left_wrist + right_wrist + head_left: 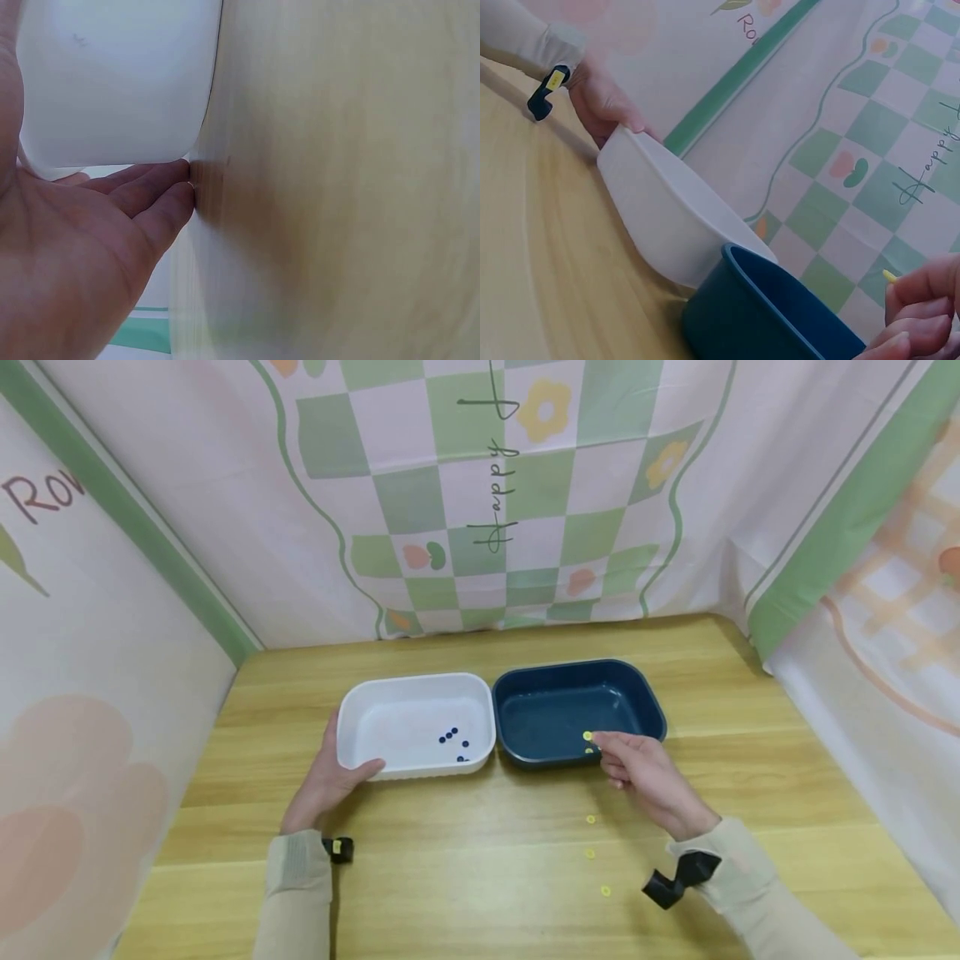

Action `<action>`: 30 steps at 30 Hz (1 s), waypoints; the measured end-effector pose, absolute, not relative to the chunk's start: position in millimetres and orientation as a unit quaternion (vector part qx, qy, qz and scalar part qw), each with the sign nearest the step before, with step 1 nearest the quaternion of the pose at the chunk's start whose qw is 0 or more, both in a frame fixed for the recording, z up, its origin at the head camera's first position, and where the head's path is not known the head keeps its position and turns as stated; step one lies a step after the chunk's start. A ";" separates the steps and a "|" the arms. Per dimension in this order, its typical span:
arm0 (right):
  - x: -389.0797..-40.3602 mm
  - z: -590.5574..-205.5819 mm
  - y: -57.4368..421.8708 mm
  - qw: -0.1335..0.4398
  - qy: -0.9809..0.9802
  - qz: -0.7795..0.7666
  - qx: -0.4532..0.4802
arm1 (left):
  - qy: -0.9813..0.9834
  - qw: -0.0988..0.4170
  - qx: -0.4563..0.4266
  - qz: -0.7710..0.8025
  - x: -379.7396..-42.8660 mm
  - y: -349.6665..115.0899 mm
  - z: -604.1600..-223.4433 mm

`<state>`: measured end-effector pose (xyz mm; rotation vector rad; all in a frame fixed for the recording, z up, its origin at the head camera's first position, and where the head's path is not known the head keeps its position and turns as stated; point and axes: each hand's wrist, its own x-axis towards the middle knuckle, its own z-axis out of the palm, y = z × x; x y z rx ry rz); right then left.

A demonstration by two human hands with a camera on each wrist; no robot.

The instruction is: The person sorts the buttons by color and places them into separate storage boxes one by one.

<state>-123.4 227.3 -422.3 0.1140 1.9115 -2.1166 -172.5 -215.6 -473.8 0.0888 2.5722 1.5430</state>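
My left hand (330, 781) holds the left end of a white plastic basin (405, 768), its thumb over the front rim. In the left wrist view its fingers (154, 199) lie along the outside wall, near the tabletop. Several small dark blue round pieces (449, 736) lie in the basin's right part. Over the front rim of a dark blue basin (570, 681), my right hand (645, 772) pinches a small yellow ring (588, 737) between thumb and fingertips. A second yellow ring (588, 751) shows inside that basin, just below.
The two basins stand side by side on the wooden table (465, 877). Three yellow rings (590, 854) lie in a rough line on the wood, in front of the dark blue basin. A printed curtain (465, 510) hangs behind and at both sides.
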 end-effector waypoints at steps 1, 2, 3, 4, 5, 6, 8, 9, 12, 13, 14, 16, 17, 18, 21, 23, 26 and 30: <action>-124.5 -422.7 227.8 0.141 0.655 -0.741 0.040 | 0.854 0.072 0.030 0.515 -171.0 -213.7 -468.6; -125.7 -423.2 228.6 0.138 0.649 -0.747 0.040 | 0.853 0.073 0.030 0.517 -169.4 -211.7 -463.2; -126.8 -423.7 229.4 0.136 0.643 -0.752 0.043 | 0.852 0.075 0.029 0.518 -167.8 -209.7 -458.2; -128.1 -424.0 230.1 0.136 0.639 -0.756 0.046 | 0.851 0.077 0.028 0.519 -166.2 -207.7 -453.3; -129.1 -424.3 230.7 0.136 0.633 -0.761 0.053 | 0.852 0.080 0.027 0.517 -164.4 -205.9 -448.7; -130.3 -424.7 231.4 0.136 0.627 -0.764 0.059 | 0.853 0.080 0.027 0.515 -162.9 -204.5 -445.1; -132.3 -425.4 232.8 0.137 0.617 -0.772 0.069 | 0.855 0.082 0.027 0.511 -160.8 -202.9 -441.3; -133.2 -425.6 233.2 0.136 0.612 -0.776 0.076 | 0.856 0.083 0.027 0.509 -160.1 -202.5 -440.6; -136.1 -426.2 234.3 0.131 0.603 -0.782 0.083 | 0.858 0.078 0.031 0.507 -161.7 -204.7 -446.0; -137.0 -426.3 234.4 0.128 0.602 -0.783 0.086 | 0.859 0.075 0.033 0.506 -164.2 -207.0 -452.1; -137.7 -426.3 234.4 0.126 0.603 -0.783 0.089 | 0.859 0.072 0.033 0.505 -166.4 -209.2 -458.0; -139.4 -427.1 234.3 0.123 0.603 -0.783 0.095 | 0.861 0.068 0.033 0.502 -170.9 -213.5 -469.6; -140.1 -427.7 234.2 0.122 0.603 -0.782 0.099 | 0.862 0.066 0.032 0.502 -172.8 -215.3 -475.3; -140.9 -428.3 233.9 0.121 0.603 -0.782 0.102 | 0.863 0.064 0.032 0.501 -174.8 -217.4 -481.0; -142.7 -430.7 233.7 0.117 0.597 -0.786 0.105 | 0.864 0.067 0.030 0.498 -174.3 -217.2 -480.6; -143.7 -431.6 233.3 0.115 0.594 -0.789 0.105 | 0.865 0.070 0.027 0.497 -174.5 -217.5 -480.9; -144.9 -431.8 232.3 0.113 0.588 -0.794 0.105 | 0.868 0.074 0.023 0.491 -175.0 -218.4 -481.3; -145.9 -431.3 231.0 0.111 0.579 -0.801 0.110 | 0.872 0.074 0.022 0.484 -175.6 -219.7 -482.7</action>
